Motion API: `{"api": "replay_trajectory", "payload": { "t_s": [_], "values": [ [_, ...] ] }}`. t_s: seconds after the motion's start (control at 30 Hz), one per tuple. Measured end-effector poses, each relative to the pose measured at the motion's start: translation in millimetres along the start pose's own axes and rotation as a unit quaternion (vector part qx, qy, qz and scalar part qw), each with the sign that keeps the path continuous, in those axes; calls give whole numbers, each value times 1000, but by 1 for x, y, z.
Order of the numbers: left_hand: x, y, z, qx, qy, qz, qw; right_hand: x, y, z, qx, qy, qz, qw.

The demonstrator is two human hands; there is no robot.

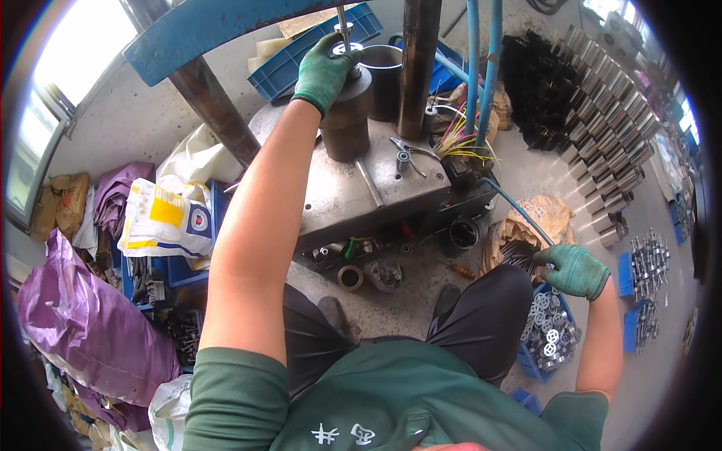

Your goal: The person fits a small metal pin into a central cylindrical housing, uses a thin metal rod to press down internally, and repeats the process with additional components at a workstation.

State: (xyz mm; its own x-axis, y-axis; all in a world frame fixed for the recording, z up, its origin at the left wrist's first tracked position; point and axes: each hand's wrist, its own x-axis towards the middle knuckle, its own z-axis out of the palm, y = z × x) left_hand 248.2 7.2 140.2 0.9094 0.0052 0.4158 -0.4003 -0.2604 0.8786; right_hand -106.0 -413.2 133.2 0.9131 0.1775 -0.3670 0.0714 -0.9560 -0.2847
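Observation:
My left hand (327,71), in a green glove, reaches up to the press. Its fingers are closed round a metal part with a wheel-like disc (347,48), on top of an upright brown steel cylinder (346,120). A thin shiny shaft (342,21) rises above the disc. My right hand (575,270), gloved the same way, is out to the right, fingers curled at the end of a slim blue rod (519,210) that slants from the press. Below that hand is a blue bin of round metal parts (547,331); beside it stands a torn brown paper bag (545,214) with dark thin pieces.
On the steel press table (338,195) lie pliers (414,149), a small bushing (403,159) and a metal rod (368,183). Loose coloured wires (462,135) stick out nearby. Stacked shiny tubes (609,135) stand right; purple sacks (98,323) fill the left.

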Motion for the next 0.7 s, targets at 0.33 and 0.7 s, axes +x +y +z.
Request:
{"api": "replay_trajectory", "payload": {
  "t_s": [0.33,0.7],
  "values": [
    [3,-2,0,-73,-32,-24,997,33,28,-26,50,497,-73,863],
    [3,-4,2,-90,-32,-22,995,111,45,-123,9,531,-22,847]
  ]
}}
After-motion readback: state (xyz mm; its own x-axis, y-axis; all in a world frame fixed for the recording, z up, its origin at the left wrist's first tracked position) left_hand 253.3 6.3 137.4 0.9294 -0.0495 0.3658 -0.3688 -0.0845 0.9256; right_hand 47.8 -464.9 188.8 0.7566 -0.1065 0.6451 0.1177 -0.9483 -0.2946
